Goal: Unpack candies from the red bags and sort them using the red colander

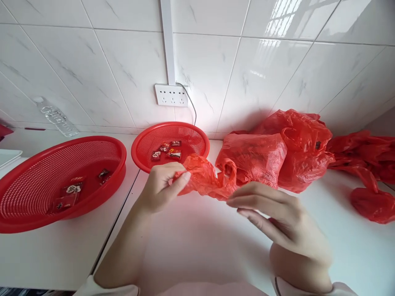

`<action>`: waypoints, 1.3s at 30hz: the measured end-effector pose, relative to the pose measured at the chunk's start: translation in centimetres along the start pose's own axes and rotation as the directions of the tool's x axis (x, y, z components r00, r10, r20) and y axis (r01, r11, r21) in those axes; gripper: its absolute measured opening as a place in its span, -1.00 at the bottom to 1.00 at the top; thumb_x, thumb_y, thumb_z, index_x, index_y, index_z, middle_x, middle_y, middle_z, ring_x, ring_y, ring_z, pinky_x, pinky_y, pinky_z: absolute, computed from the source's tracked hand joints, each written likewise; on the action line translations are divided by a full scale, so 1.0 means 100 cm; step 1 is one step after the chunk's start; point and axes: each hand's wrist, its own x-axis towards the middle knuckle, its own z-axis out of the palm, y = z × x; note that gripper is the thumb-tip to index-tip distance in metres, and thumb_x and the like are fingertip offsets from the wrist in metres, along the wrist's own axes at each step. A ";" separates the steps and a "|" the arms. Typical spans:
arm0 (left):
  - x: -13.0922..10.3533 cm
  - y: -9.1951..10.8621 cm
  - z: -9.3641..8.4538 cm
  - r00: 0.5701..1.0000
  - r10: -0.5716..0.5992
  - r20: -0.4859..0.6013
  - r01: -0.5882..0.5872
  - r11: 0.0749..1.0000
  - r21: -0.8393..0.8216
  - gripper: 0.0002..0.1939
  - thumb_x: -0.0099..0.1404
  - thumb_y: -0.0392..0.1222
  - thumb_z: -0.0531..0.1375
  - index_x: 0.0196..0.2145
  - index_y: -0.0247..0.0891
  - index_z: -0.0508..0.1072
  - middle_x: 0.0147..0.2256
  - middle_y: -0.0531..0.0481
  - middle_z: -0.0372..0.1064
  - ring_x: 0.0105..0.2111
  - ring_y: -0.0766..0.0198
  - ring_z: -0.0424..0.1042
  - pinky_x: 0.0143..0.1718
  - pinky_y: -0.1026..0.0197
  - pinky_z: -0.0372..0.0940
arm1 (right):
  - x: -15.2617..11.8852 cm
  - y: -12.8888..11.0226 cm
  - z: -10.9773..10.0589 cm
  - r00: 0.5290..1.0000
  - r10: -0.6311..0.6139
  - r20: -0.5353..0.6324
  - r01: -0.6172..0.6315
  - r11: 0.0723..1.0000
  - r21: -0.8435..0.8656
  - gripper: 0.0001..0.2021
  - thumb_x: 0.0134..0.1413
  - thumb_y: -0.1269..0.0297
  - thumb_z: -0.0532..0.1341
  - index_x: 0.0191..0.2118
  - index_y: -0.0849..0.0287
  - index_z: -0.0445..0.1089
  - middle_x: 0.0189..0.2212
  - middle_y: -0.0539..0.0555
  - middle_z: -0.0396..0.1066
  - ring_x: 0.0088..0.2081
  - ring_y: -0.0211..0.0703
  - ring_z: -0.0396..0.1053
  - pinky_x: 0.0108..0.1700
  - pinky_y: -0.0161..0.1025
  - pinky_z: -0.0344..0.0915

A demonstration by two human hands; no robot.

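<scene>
A crumpled red plastic bag (pixel 205 179) is stretched out above the white table, between my two hands. My left hand (pixel 163 185) pinches its left end between thumb and fingers. At the bag's right end is my right hand (pixel 277 218), its fingertips close to or touching the plastic, with a gap between thumb and fingers and nothing seen gripped. Just behind the held bag, a full red bag (pixel 253 156) lies on the table.
A round red basket (pixel 142 142) with several small packets stands behind my left hand. At the left is a larger red basket (pixel 98 144), also with packets. More red bags (pixel 302 144) lie to the right. A clear bottle (pixel 58 117) and a socket strip (pixel 171 95) are farther back.
</scene>
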 end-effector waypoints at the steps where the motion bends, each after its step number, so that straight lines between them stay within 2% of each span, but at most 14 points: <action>1: -0.001 0.002 0.001 0.996 0.055 0.064 -0.058 0.997 0.058 -0.61 0.28 -0.21 0.11 -0.64 -0.24 0.06 -0.62 0.08 -0.02 -0.57 0.35 0.03 -0.53 0.21 0.00 | 0.005 0.000 0.004 0.996 -0.024 -0.090 0.024 1.000 0.003 -0.70 0.21 0.47 0.09 0.01 0.04 0.31 -0.13 0.11 0.42 -0.13 -0.12 0.40 -0.18 -0.19 0.38; 4: -0.001 0.003 0.004 0.984 0.144 0.103 -0.156 0.981 0.115 -0.60 0.29 -0.24 0.09 -0.64 -0.23 0.02 -0.62 0.08 -0.05 -0.57 0.34 0.01 -0.52 0.20 0.00 | 0.021 0.010 0.022 0.995 0.006 -0.095 -0.009 1.000 -0.029 -0.77 0.26 0.44 0.03 -0.03 0.09 0.27 -0.17 0.12 0.41 -0.16 -0.13 0.39 -0.18 -0.17 0.35; 7: 0.000 0.002 0.007 0.987 0.161 -0.014 -0.158 0.978 0.137 -0.60 0.34 -0.22 0.03 -0.66 -0.22 0.12 -0.61 0.04 0.04 -0.56 0.31 0.08 -0.50 0.18 0.05 | 0.031 0.023 0.036 0.990 0.070 0.125 -0.066 0.997 -0.036 -0.82 0.31 0.36 -0.03 -0.13 0.12 0.29 -0.34 0.06 0.40 -0.38 -0.23 0.34 -0.34 -0.25 0.27; 11: 0.003 0.001 0.006 0.980 0.105 -0.168 -0.090 0.991 0.094 -0.64 0.35 -0.19 0.02 -0.54 -0.23 0.47 -0.52 -0.03 0.27 -0.47 0.26 0.28 -0.41 0.17 0.20 | 0.032 0.033 0.044 0.919 0.162 0.360 -0.130 0.985 -0.112 -0.76 0.31 0.34 -0.05 -0.28 0.14 0.34 -0.53 0.00 0.32 -0.51 -0.26 0.24 -0.39 -0.28 0.16; 15: 0.005 -0.001 0.002 0.990 -0.021 -0.140 -0.014 0.969 -0.248 -0.65 0.35 -0.13 0.04 -0.39 -0.24 0.59 -0.47 -0.04 0.41 -0.45 0.25 0.37 -0.33 0.15 0.30 | 0.028 0.037 0.045 0.810 0.396 0.433 -0.343 0.918 -0.197 -0.67 0.25 0.25 0.07 0.10 0.00 0.30 -0.58 -0.03 0.29 -0.52 -0.24 0.27 -0.42 -0.32 0.12; 17: 0.003 0.000 -0.002 0.992 -0.046 -0.121 0.012 0.963 -0.268 -0.73 0.30 -0.12 0.11 -0.21 -0.21 0.58 -0.43 -0.04 0.46 -0.46 0.27 0.38 -0.34 0.18 0.30 | 0.025 0.038 0.042 0.752 0.462 0.471 -0.404 0.887 -0.226 -0.42 0.15 0.18 0.18 0.27 -0.12 0.07 -0.62 -0.08 0.24 -0.54 -0.23 0.25 -0.49 -0.34 0.07; 19: 0.000 0.003 -0.008 0.996 -0.060 -0.058 0.051 0.987 -0.150 -0.62 0.23 -0.16 0.19 0.02 -0.16 0.46 -0.29 -0.07 0.50 -0.43 0.27 0.40 -0.36 0.22 0.30 | 0.021 0.038 0.035 0.716 0.492 0.496 -0.430 0.870 -0.241 -0.22 0.04 0.18 0.27 0.33 -0.20 -0.11 -0.63 -0.11 0.21 -0.55 -0.24 0.25 -0.53 -0.37 0.03; 22: -0.006 0.008 -0.023 0.990 -0.119 0.072 0.105 0.979 0.176 -0.49 0.21 -0.19 0.18 0.13 -0.11 0.33 -0.22 -0.06 0.49 -0.46 0.29 0.40 -0.48 0.29 0.26 | 0.014 0.044 0.019 0.700 0.608 0.375 -0.500 0.792 -0.352 -0.21 0.03 0.25 0.26 0.32 -0.21 -0.12 -0.59 -0.10 0.26 -0.52 -0.22 0.30 -0.53 -0.37 0.04; 27: -0.016 0.008 -0.049 0.957 -0.270 0.102 0.173 0.818 0.548 -0.50 0.21 -0.12 0.17 0.13 -0.07 0.29 -0.44 0.09 0.43 -0.57 0.32 0.36 -0.55 0.34 0.23 | -0.003 0.064 -0.013 0.583 0.807 -0.093 -0.712 0.452 -0.538 -0.43 0.13 0.15 0.13 0.26 0.06 0.09 -0.50 0.05 0.39 -0.44 -0.05 0.38 -0.49 -0.26 0.16; 28: -0.018 0.008 -0.052 0.955 -0.277 0.104 0.173 0.806 0.567 -0.46 0.21 -0.09 0.19 0.15 -0.06 0.26 -0.44 0.10 0.42 -0.55 0.30 0.38 -0.52 0.33 0.26 | -0.005 0.065 -0.018 0.585 0.797 -0.149 -0.722 0.428 -0.543 -0.46 0.13 0.14 0.13 0.23 0.09 0.13 -0.45 0.07 0.42 -0.41 -0.02 0.40 -0.45 -0.21 0.21; 30: -0.021 0.012 -0.054 0.960 -0.259 0.107 0.149 0.795 0.588 -0.40 0.20 -0.04 0.20 0.19 -0.04 0.20 -0.39 0.09 0.44 -0.51 0.29 0.40 -0.47 0.32 0.30 | -0.008 0.058 -0.023 0.669 0.696 -0.260 -0.705 0.484 -0.519 -0.57 0.13 0.16 0.15 0.12 0.09 0.26 -0.31 0.11 0.46 -0.31 0.02 0.42 -0.33 -0.11 0.28; 34: -0.024 0.023 -0.046 0.972 -0.168 0.164 0.038 0.802 0.597 -0.38 0.24 -0.08 0.18 0.24 0.02 0.13 -0.14 0.02 0.45 -0.42 0.28 0.43 -0.33 0.27 0.35 | 0.001 0.017 -0.009 0.862 0.349 -0.368 -0.436 0.880 -0.189 -0.85 0.21 0.29 0.11 -0.14 0.09 0.37 -0.17 0.09 0.44 -0.13 -0.09 0.40 -0.15 -0.19 0.31; 36: -0.023 0.027 -0.039 0.965 -0.119 0.235 -0.034 0.827 0.561 -0.41 0.24 -0.09 0.18 0.21 0.01 0.18 -0.04 -0.01 0.41 -0.32 0.25 0.45 -0.24 0.24 0.35 | 0.011 -0.001 0.011 0.932 0.257 -0.254 -0.252 0.966 0.053 -0.86 0.23 0.34 0.09 -0.13 0.11 0.34 -0.17 0.09 0.42 -0.13 -0.15 0.39 -0.13 -0.23 0.31; 39: -0.022 0.029 -0.029 0.946 -0.034 0.323 -0.121 0.885 0.450 -0.46 0.22 -0.10 0.22 0.15 -0.05 0.26 -0.11 -0.01 0.45 -0.27 0.22 0.46 -0.20 0.23 0.35 | 0.029 0.000 0.050 0.973 0.223 0.065 -0.232 0.931 0.280 -0.84 0.27 0.36 0.01 -0.14 0.15 0.30 -0.28 0.05 0.42 -0.31 -0.25 0.36 -0.25 -0.30 0.29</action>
